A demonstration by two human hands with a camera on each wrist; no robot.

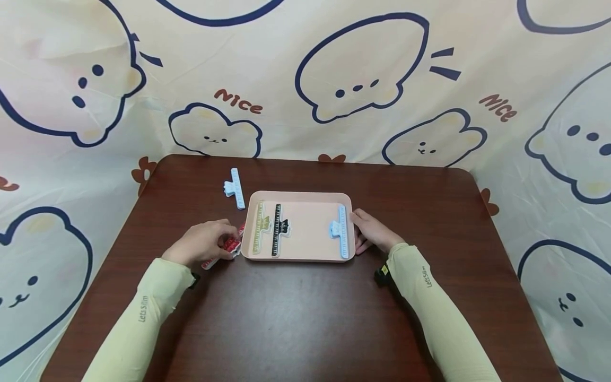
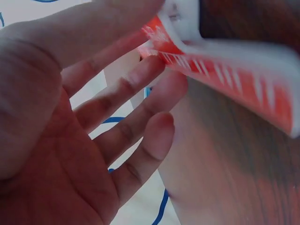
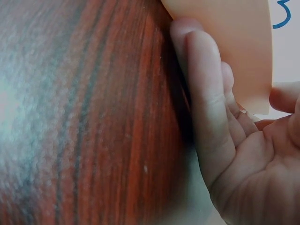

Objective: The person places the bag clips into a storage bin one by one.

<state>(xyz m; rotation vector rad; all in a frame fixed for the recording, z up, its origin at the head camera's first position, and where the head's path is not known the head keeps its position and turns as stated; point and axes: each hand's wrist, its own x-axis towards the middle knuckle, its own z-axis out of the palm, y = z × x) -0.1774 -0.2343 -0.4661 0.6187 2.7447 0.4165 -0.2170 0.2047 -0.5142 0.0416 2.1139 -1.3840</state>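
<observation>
My left hand (image 1: pixel 202 243) pinches a red ruler clip (image 1: pixel 232 245) with white markings, just left of the pink tray (image 1: pixel 305 252). In the left wrist view the clip (image 2: pixel 225 70) juts out past the thumb and fingertips, tilted and blurred. On the tray's right edge rests my right hand (image 1: pixel 375 231), its thumb at the rim and its fingers against the outer side. Three ruler clips lie in the tray: a yellow-green one (image 1: pixel 258 227) and a black one (image 1: pixel 276 231) at the left, and a light blue one (image 1: pixel 343 232) at the right.
Another light blue ruler clip (image 1: pixel 236 189) lies on the dark wooden table (image 1: pixel 305 318), behind my left hand and left of the tray's back corner. A cloth (image 1: pixel 277 79) with cartoon drawings hangs behind the table and along its sides.
</observation>
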